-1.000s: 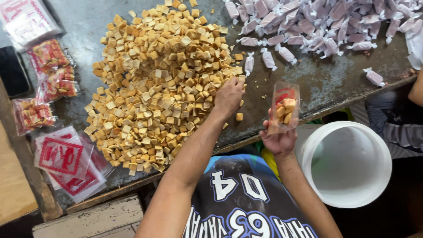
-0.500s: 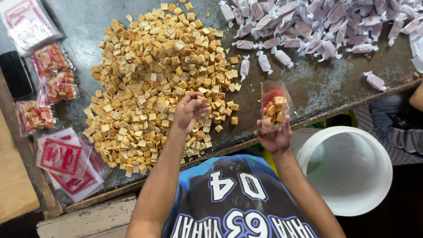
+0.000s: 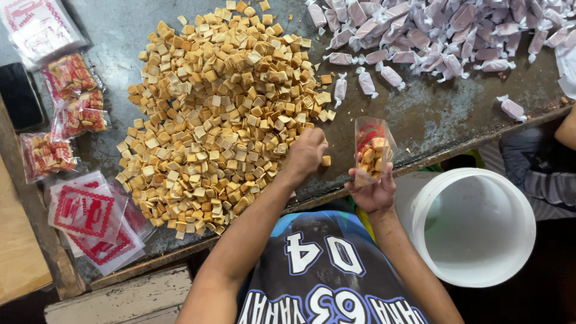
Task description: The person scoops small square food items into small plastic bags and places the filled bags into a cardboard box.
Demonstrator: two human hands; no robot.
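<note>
The left hand (image 3: 307,153) is curled up tight at the edge of the big pile of crackers (image 3: 222,108). It looks like it's grabbing a few, but I can't see what's inside the fist. One loose cracker (image 3: 326,161) lies just beside the knuckles.

The right hand (image 3: 373,191) holds a small clear bag (image 3: 372,149) from below, w/ fingers wrapped round its bottom. The bag stands up w/ its mouth open at the top. It's partly full of crackers and has red print on it. It sits right over the front edge of the table (image 3: 432,114), just to the right of the left hand.

The crackers are small tan squares, heaped in the middle of the grey table.

Other stuff:
- Wrapped candies (image 3: 432,30) in pale pink paper, piled at the top right.
- Filled bags (image 3: 72,96) of snacks on the left side.
- Flat empty bags (image 3: 90,216) w/ red print, bottom left, near the pile.
- A white bucket (image 3: 474,222) below the table edge, near the right hand.

The person wears a dark shirt (image 3: 324,276) w/ white print.
</note>
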